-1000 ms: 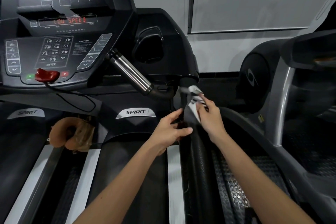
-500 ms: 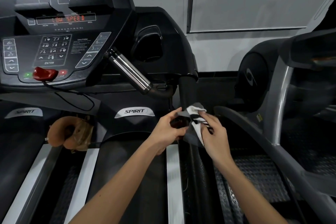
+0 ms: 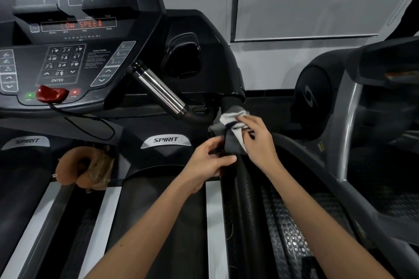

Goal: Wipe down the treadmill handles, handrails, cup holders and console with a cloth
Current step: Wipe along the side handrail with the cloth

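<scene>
both hands on the right handrail, cloth at its top

we see the right hand (image 3: 257, 142) laid over the cloth (image 3: 233, 142), fingers bent round it and holding it against the black handrail (image 3: 242, 188). the thumb is hidden, so we cannot tell how tightly it closes. the cloth is grey and white with dark stripes. it is bunched round the upper end of the rail, just below where the rail meets the console housing, and one grey flap hangs down toward the other hand.

the left hand (image 3: 207, 162) sits just below the cloth on the same rail. its fingers are curled in against the rail's left side and its thumb lies across the front, so it grips the rail. we cannot tell whether its fingertips also catch the cloth's lower edge. the two hands are close together, nearly touching.

to the left of the hands we see the chrome handle (image 3: 158, 90) slanting down from the console (image 3: 99, 68), with the cup holder (image 3: 183, 56) above it. a red safety key (image 3: 51, 93) sits low on the console.
</scene>
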